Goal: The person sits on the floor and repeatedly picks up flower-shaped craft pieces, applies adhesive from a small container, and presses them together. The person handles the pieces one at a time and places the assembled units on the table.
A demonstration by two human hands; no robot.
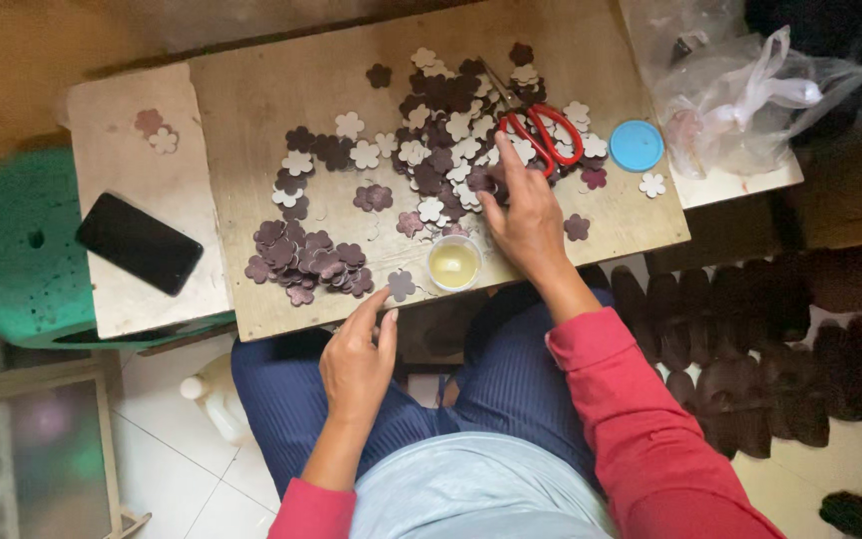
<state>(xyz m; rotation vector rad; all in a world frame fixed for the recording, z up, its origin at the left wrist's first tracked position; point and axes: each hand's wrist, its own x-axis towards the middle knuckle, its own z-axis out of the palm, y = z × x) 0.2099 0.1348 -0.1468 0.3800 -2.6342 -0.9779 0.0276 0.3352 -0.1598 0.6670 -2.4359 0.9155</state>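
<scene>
Right hand (529,215) above the glue cup (454,264), fingers together pinching 1 flower (481,182). Left hand (356,361) below it, fingers apart. Lift singly, without dragging neighbours.

The one camera sat on my head and looked almost straight down over my lap. It faced the table (271,90) from close above, so the far edge of the board lay at the top of the picture and my knees and red sleeves at the bottom. My left hand (356,364) and right hand (526,220) both came in from below. There was no second view to share the scene with; the floor showed at either side.
</scene>
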